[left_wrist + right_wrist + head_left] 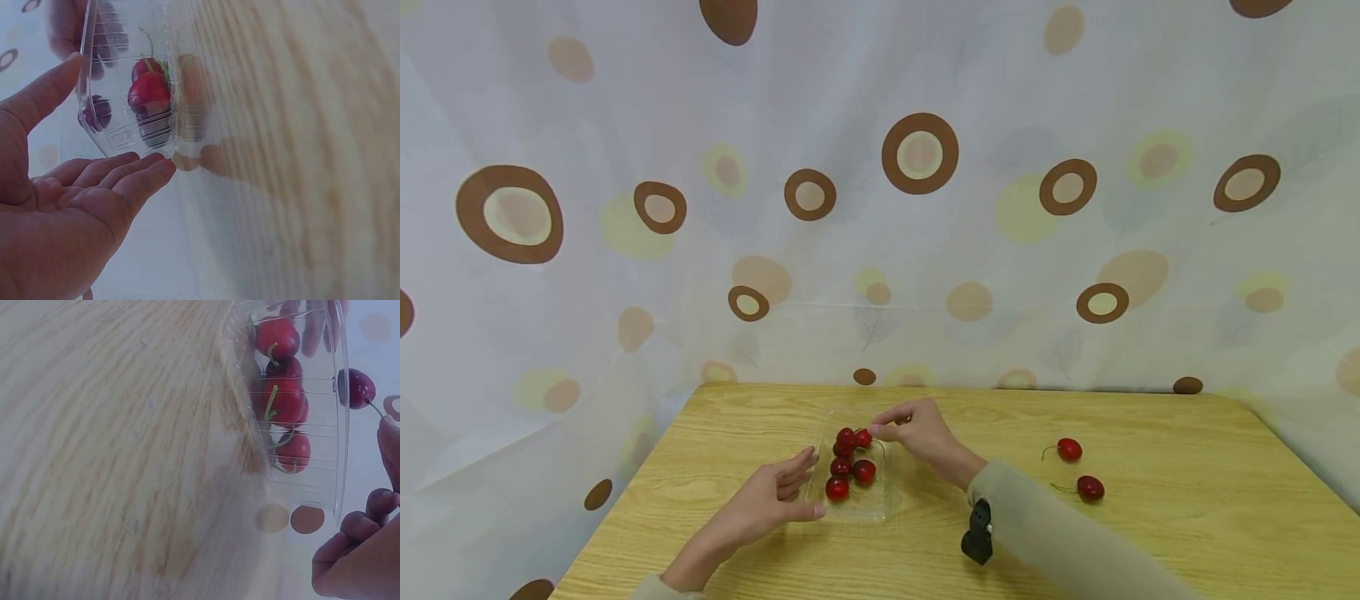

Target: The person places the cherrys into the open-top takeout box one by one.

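Note:
A clear plastic box stands on the table with several red cherries inside. My right hand is over its far right side, thumb and finger pinching a thin green stem. From that stem hangs a dark red cherry, level with the box rim in the right wrist view. My left hand is at the box's left side, palm toward it, with fingers extended and thumb by the near left corner. In the left wrist view its fingertips lie right beside the box wall, holding nothing.
Two more cherries with stems lie on the wooden table to the right: a bright red one and, nearer, a darker one. A dotted curtain hangs behind the table and down the left side.

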### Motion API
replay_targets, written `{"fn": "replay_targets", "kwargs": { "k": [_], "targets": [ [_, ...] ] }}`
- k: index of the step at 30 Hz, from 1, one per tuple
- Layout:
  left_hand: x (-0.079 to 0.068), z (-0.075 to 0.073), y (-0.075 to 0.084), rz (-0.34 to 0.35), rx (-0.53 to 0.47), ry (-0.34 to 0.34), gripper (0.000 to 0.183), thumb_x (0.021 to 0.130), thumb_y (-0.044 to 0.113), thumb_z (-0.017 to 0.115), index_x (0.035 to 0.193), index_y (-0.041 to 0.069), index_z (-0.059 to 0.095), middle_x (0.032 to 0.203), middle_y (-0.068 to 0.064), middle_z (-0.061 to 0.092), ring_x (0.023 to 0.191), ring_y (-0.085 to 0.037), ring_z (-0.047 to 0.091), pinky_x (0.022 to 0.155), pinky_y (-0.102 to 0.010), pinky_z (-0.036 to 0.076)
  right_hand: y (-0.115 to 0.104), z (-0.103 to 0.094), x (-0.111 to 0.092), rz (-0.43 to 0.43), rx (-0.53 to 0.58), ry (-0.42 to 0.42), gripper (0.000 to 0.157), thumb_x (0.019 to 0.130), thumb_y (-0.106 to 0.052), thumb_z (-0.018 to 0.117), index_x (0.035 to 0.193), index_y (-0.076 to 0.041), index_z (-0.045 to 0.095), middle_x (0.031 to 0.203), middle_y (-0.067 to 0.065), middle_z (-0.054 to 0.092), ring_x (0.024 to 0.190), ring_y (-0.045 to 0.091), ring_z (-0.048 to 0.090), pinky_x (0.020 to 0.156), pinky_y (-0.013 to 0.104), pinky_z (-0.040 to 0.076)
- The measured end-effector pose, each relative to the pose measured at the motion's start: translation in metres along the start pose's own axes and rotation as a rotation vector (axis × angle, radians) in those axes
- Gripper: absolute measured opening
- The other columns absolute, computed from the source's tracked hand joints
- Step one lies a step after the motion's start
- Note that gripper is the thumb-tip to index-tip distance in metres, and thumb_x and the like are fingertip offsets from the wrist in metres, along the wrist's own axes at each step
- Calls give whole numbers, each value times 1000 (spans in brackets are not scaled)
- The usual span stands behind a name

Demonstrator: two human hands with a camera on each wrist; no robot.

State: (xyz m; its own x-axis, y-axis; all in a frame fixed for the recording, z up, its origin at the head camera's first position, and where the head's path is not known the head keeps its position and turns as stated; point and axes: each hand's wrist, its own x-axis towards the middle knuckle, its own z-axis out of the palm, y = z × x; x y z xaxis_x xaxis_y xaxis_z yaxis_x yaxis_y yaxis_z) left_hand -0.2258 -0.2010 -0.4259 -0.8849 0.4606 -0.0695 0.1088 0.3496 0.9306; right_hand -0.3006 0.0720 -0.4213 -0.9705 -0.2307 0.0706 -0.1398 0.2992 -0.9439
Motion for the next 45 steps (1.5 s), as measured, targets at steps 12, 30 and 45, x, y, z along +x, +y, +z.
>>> {"fn": "replay_targets", "kwargs": {
  "k": [12,30,45],
  "targets": [
    [0,1,0,-19,9,8,90,99,21,78,164,-6,22,166,-29,29,149,-51,32,119,-57,35,3,4,0,-28,28,-27,12,94,-16,83,98,-5,85,117,9,76,133,42,57,113,60,44],
    [0,1,0,-8,14,11,89,99,20,78,163,-8,23,165,-30,29,149,-51,33,119,-57,34,7,0,2,11,-2,13,22,94,-12,81,113,0,82,127,14,74,136,40,55,112,57,45],
    [1,2,0,-12,25,13,90,98,20,78,163,-8,23,165,-29,29,148,-51,33,118,-57,35,-4,-77,-20,-69,-140,45,22,100,-19,76,112,-2,82,123,13,72,103,28,62,87,44,53]
  ]
}}
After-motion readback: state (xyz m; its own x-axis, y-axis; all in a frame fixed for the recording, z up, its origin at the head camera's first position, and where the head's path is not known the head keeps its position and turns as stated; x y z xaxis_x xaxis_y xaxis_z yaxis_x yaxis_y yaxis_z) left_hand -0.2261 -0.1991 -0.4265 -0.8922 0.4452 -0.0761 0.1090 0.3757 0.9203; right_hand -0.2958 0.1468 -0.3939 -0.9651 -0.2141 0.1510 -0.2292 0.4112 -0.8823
